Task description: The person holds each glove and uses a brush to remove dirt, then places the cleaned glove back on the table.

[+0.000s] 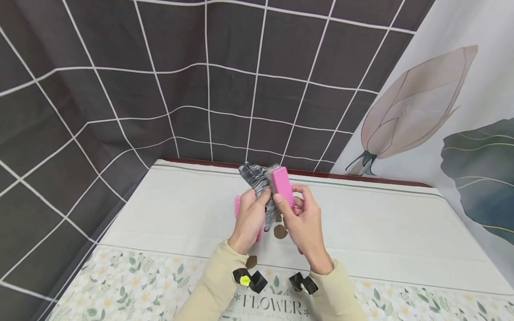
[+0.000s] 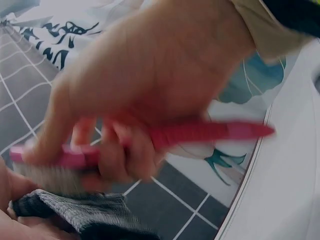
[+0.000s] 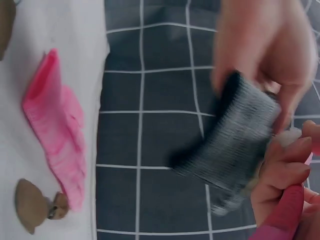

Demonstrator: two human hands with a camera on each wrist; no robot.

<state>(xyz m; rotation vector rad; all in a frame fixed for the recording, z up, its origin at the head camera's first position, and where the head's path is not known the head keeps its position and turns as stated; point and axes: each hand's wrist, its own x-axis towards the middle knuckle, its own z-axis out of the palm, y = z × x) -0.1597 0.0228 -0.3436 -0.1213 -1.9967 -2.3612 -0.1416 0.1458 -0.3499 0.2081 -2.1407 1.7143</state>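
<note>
My left hand (image 1: 249, 218) pinches a grey-and-black knitted glove (image 1: 257, 177), thumb on top, and holds it above the table. In my right hand (image 1: 306, 223) is a pink brush (image 1: 282, 182) with pale bristles, fingers curled round it. The bristles (image 2: 55, 179) lie against the knit in the left wrist view. The brush's long handle (image 2: 215, 132) sticks out behind the right hand. Dark ribbing edges the glove's cuff (image 3: 235, 127) in the right wrist view. Part of the glove is hidden by the left hand.
A pink cloth glove (image 3: 52, 125) lies on the white table cover (image 1: 192, 200) beneath the hands. Several brown flat pieces, among them a round one (image 1: 280, 231) and one nearer the front (image 1: 251, 262), lie close by. A dark checked curtain (image 1: 229, 98) hangs behind the table.
</note>
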